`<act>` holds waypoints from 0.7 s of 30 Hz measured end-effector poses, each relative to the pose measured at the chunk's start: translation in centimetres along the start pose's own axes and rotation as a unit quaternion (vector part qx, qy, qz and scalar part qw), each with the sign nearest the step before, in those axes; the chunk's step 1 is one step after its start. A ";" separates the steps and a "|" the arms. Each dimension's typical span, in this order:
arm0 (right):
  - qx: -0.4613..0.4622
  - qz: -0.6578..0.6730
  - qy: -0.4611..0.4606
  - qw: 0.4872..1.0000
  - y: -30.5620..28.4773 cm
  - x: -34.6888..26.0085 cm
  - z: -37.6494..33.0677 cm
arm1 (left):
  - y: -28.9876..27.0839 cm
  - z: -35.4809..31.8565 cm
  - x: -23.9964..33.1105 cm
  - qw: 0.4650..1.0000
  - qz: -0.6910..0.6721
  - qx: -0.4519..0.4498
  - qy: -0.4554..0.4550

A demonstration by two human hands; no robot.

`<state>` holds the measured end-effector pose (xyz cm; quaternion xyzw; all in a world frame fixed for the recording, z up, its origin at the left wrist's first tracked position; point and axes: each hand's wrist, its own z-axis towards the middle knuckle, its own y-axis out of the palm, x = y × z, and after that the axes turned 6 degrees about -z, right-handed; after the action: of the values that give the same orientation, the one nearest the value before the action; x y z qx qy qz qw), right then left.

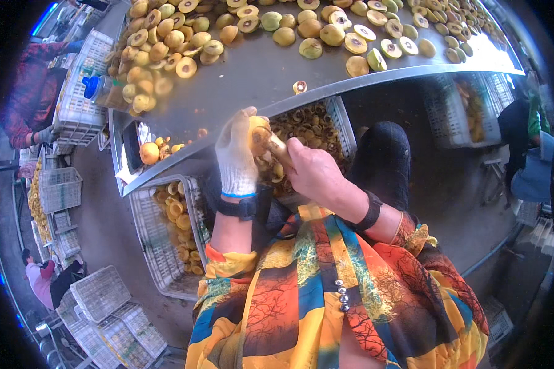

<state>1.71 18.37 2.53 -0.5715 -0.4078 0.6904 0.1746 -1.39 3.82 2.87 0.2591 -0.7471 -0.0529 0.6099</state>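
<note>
The fruit (258,129), yellow, lies in the grasp of your left hand (237,150), above the scrap crate (343,123) and just beside the near edge of the table (246,71). Your left hand, gloved in white, curls around the fruit; your right hand, (319,175) bare, closes on the handle of a tool (279,150), whose far end meets the fruit. Below, partly hidden by your hands, the scrap crate contains brown and yellow pieces. To its left, a second crate (152,237), white and slatted, contains yellow hollowed pieces, heaped toward its right side. The table bears many halved fruits, some with cut faces upward; a blue-capped bottle (104,92) is at its left edge. Farther right, a third crate (436,111) contains orange-brown pieces, too blurred to identify. At lower left, more white crates (104,292) lie piled together.
</note>
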 end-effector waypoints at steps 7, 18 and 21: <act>-0.055 0.006 0.003 0.998 1.2 -0.4 -0.6 | -0.1 -0.4 -0.7 0.999 0.027 0.012 0.020; -0.354 0.385 0.173 0.835 -1.6 0.4 0.6 | -0.3 -0.2 -1.1 0.992 -0.016 -0.067 -0.102; -0.413 0.671 0.171 0.592 0.0 2.4 0.2 | 0.7 -0.5 -0.6 0.984 -0.088 -0.050 -0.148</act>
<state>0.83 19.98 0.96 -0.8017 -0.1133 0.2595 -0.5264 -1.09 4.87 2.72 0.2821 -0.7998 -0.1819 0.4976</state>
